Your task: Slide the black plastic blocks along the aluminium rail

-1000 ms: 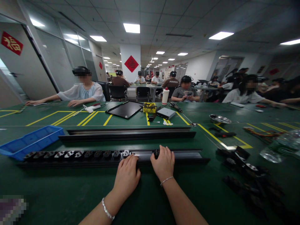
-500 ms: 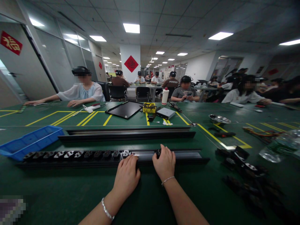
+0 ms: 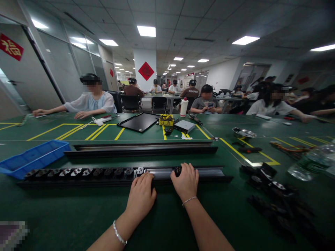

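A long black channel rail [image 3: 211, 178] lies across the table in front of me. Small black-and-silver pieces [image 3: 76, 172] sit in a row along its left part, while bare silvery channel shows to the right. My left hand [image 3: 141, 191] grips the near edge of this rail at the right end of the row, its fingertips partly hidden over the last piece. Over the bare stretch, my right hand [image 3: 186, 181] pinches a small black part [image 3: 178, 170] between thumb and fingers. Most of that part is hidden by the hand.
A blue bin [image 3: 34, 157] stands at the left, and a second black rail [image 3: 141, 150] lies behind the first. Loose black parts [image 3: 274, 195] and a plastic bottle [image 3: 311, 164] are at the right. Several people sit beyond, near a black panel [image 3: 138, 122] and a metal bowl [image 3: 244, 132].
My right hand has shifted slightly right and turned a little, showing more of the black part in it. My left hand stays in place on the rail.
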### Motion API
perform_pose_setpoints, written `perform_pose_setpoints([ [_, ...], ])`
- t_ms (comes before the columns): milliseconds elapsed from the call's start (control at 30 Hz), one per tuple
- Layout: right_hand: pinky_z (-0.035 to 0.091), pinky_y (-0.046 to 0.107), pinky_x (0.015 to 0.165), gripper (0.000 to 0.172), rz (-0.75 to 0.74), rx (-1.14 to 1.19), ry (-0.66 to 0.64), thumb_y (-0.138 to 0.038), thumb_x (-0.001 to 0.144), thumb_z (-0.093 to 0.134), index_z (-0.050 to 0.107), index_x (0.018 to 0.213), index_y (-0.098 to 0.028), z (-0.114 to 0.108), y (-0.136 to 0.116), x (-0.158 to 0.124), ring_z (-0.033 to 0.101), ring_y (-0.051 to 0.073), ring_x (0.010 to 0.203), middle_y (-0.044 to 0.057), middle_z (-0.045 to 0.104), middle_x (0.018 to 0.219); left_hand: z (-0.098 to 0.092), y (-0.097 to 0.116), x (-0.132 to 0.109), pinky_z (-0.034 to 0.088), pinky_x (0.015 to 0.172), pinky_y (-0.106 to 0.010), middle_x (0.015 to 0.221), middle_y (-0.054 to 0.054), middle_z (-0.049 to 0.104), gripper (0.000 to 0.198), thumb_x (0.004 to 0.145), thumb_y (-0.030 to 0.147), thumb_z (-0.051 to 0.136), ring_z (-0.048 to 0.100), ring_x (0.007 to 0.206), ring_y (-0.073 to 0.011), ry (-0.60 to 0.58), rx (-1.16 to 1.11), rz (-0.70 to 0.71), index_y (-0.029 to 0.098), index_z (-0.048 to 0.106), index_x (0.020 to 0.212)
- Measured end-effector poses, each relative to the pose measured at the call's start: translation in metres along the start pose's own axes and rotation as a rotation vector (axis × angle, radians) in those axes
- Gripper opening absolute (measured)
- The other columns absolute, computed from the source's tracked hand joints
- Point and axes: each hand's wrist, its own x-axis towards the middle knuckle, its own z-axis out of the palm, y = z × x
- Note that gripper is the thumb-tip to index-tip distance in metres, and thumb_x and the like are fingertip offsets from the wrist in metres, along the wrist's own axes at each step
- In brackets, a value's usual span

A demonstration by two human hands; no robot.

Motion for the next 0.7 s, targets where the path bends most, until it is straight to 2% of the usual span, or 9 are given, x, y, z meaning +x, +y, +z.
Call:
perform_pose_setpoints([
  [233,0.013,0.043,0.108,0.049,0.011,0.008,-0.012,-0.035,0.076,0.046,0.058,0.116,-0.009,-0.0008,-0.0002,-0.0002,0.037,0.027,0.126,0.014,0.056,0.125,0.0002,-0.0006,-0.0004,0.037,0.098,-0.043,0.117,-0.01,0.062,0.036,0.078,0.016,0.045,0.051,0.116,-0.0237,0.008,0.002,0.0,0.018,0.054,0.113],
  [700,0.02,0.039,0.106,0.048,0.015,0.045,-0.116,-0.037,0.079,0.045,0.057,0.117,-0.012,-0.0092,0.0055,0.0043,0.037,0.024,0.127,0.011,0.055,0.126,0.0011,-0.0008,-0.0005,0.036,0.099,-0.044,0.118,-0.01,0.061,0.037,0.079,0.016,0.044,0.051,0.117,-0.0241,-0.001,-0.02,-0.006,0.018,0.053,0.114],
])
